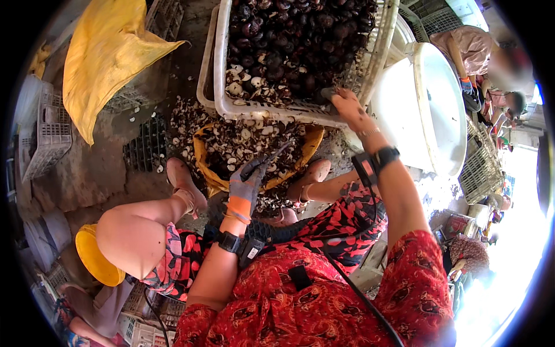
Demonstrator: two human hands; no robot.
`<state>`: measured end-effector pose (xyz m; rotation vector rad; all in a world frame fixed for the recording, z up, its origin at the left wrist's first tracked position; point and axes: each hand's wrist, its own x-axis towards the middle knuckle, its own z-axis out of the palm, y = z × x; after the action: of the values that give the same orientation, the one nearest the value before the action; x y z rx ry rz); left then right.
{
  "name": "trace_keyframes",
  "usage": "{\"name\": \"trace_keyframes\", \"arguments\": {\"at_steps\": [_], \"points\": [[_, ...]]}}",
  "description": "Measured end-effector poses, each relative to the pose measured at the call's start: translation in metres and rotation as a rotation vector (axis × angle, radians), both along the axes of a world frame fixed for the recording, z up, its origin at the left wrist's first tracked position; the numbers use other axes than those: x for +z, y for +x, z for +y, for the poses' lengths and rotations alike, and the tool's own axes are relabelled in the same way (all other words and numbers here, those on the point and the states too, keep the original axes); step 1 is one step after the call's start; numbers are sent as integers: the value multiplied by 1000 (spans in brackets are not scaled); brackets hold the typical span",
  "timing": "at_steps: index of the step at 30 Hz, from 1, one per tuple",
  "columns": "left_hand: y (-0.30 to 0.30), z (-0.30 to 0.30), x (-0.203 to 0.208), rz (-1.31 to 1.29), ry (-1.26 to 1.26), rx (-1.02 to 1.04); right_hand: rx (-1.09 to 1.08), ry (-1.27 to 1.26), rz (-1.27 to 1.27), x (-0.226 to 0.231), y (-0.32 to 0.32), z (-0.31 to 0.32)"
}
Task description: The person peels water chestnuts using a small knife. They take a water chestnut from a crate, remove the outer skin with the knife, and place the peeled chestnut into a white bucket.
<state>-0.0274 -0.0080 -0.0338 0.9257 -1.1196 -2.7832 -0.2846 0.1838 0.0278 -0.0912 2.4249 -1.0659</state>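
Note:
A white plastic crate [218, 63] ahead of me is heaped with dark, round water chestnuts [289, 34]; pale peeled pieces and scraps lie along its near side. My right hand [351, 111] is at the crate's near right corner, its fingers bent inward, with something grey at their tips; what they hold is hidden. In a grey glove with an orange cuff, my left hand [247, 180] is closed on a thin, dark, blade-like tool [270, 156] tilted up to the right. Below it, a yellow bag [199, 151] stands open, filled with peelings and pale pieces [234, 141].
A big white tub [442, 110] stands right of the crate. A yellow sheet [107, 61] lies over crates at left, beside a grey crate [49, 136]. Peelings litter the floor around my feet. A yellow bowl [92, 254] is beside my left knee. Other people sit at far right.

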Motion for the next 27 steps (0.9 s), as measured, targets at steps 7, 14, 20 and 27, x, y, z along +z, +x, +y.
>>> {"name": "trace_keyframes", "arguments": {"at_steps": [7,14,20,27], "points": [[7,12,29,92,167,-141,136,-471,-56,15,164,-23],[15,3,54,135,322,-196,338,-439,20,-15,213,-20],[21,3,56,201,-12,-248,327,-438,-135,55,212,-37],[18,-15,29,130,-192,-115,172,-516,-79,54,210,-16]]}}
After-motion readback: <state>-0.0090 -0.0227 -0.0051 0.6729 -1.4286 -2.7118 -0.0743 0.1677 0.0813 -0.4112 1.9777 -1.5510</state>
